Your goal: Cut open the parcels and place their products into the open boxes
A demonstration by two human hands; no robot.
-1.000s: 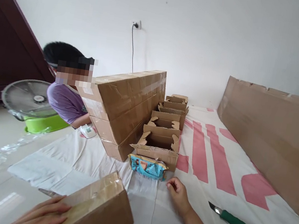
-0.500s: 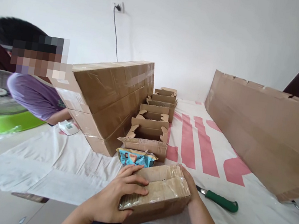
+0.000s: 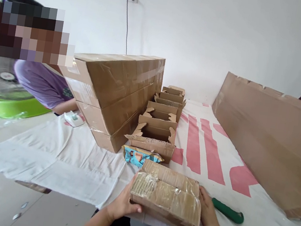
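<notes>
A small cardboard box (image 3: 166, 196), its top covered with clear tape, is gripped between my two hands at the near edge of the table. My left hand (image 3: 125, 202) closes on its left end, the thumb along the front side. Around the right end curl the fingers of my right hand (image 3: 208, 209). Just beyond the box lies a blue snack packet (image 3: 139, 157), against the nearest open carton (image 3: 159, 148). Right of my right hand is a green-handled knife (image 3: 227, 211); its blade is hidden behind that hand.
Several open cartons run back in a row from the nearest one. Left of them stands a stack of taped boxes (image 3: 115, 104). A tall cardboard panel (image 3: 270, 142) borders the right side. A person in a purple shirt (image 3: 40, 83) sits at the left, near a white device (image 3: 74, 119).
The box has turned so its long side faces me more. My left hand has slid from its top to its left end, and my right hand has moved rightward with its right end.
</notes>
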